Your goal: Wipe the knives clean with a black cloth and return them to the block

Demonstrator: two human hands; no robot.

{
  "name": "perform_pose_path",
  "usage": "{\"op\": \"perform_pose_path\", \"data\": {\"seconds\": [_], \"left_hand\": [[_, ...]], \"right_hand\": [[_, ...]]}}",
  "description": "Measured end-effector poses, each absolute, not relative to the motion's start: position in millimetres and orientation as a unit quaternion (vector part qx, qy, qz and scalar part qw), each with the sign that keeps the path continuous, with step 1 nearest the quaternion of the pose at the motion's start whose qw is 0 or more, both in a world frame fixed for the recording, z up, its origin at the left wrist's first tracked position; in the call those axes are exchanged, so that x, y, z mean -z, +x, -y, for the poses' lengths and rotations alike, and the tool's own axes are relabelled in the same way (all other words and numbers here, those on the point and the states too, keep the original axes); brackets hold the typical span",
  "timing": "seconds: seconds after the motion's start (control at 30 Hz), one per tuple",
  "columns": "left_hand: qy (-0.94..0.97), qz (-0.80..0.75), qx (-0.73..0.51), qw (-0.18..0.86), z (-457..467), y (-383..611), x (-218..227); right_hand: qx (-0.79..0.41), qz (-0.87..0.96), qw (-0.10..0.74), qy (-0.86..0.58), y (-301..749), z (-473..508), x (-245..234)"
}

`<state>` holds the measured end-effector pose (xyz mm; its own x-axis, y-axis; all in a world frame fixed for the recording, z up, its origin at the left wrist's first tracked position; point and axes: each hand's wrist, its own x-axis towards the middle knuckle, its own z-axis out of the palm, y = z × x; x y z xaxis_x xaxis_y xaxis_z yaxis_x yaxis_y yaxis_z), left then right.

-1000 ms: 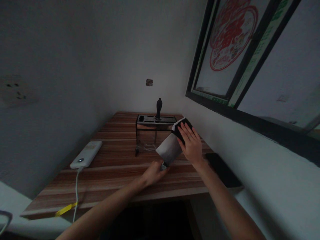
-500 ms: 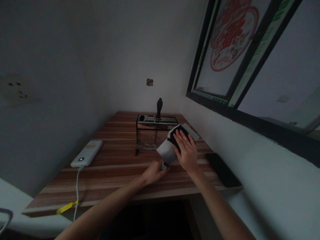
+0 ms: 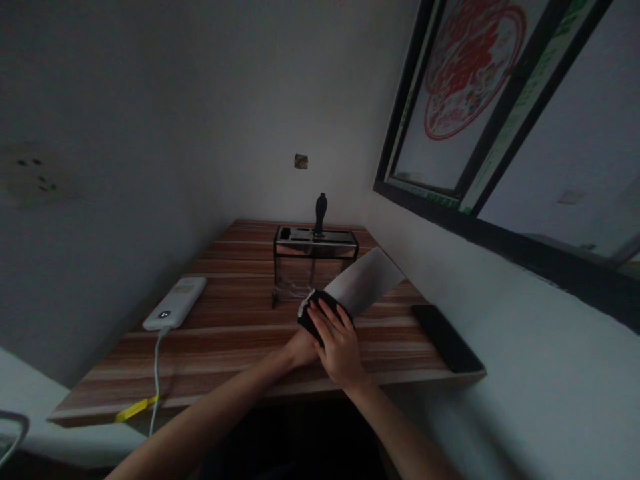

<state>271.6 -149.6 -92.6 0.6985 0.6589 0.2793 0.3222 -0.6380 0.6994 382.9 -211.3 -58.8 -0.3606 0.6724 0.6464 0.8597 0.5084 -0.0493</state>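
Note:
A broad cleaver (image 3: 364, 283) juts up and to the right over the wooden table (image 3: 230, 353). Its handle sits in my left hand (image 3: 300, 348), which is closed round it and partly hidden behind my right hand. My right hand (image 3: 337, 340) presses a dark cloth with a white edge (image 3: 311, 313) against the lower end of the blade, near the handle, fingers curled over the cloth.
A clear knife block with a black frame (image 3: 314, 261) stands behind the cleaver, one black-handled knife (image 3: 319, 213) in it. A white power bank (image 3: 175, 302) with a cable lies at the left. A black phone (image 3: 447, 338) lies at the right edge, by the wall.
My right hand has slid the cloth down the blade from its far tip toward the handle. The upper part of the blade is now bare. My left hand has stayed on the handle.

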Motion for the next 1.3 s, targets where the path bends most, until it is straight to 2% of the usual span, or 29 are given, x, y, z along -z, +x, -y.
{"op": "perform_pose_path", "data": {"seconds": [0.33, 0.67, 0.83, 1.0, 1.3], "left_hand": [[0.879, -0.298, -0.228, 0.295, 150.0, 270.7, 90.6], [0.868, -0.258, -0.276, 0.322, 144.9, 274.7, 91.9], [0.854, -0.255, -0.316, 0.326, 148.4, 277.0, 81.9], [0.862, -0.293, -0.248, 0.331, 151.9, 275.7, 71.5], [0.868, -0.324, -0.239, 0.29, 152.5, 275.2, 70.0]], "right_hand": [[0.161, 0.818, 0.303, -0.461, 386.6, 211.5, 56.5], [0.193, 0.826, 0.259, -0.462, 400.7, 207.0, 51.2], [0.228, 0.805, 0.274, -0.474, 410.6, 204.1, 45.8], [0.25, 0.785, 0.29, -0.486, 424.7, 198.6, 32.1], [0.289, 0.734, 0.334, -0.515, 457.1, 186.3, 7.5]]}}
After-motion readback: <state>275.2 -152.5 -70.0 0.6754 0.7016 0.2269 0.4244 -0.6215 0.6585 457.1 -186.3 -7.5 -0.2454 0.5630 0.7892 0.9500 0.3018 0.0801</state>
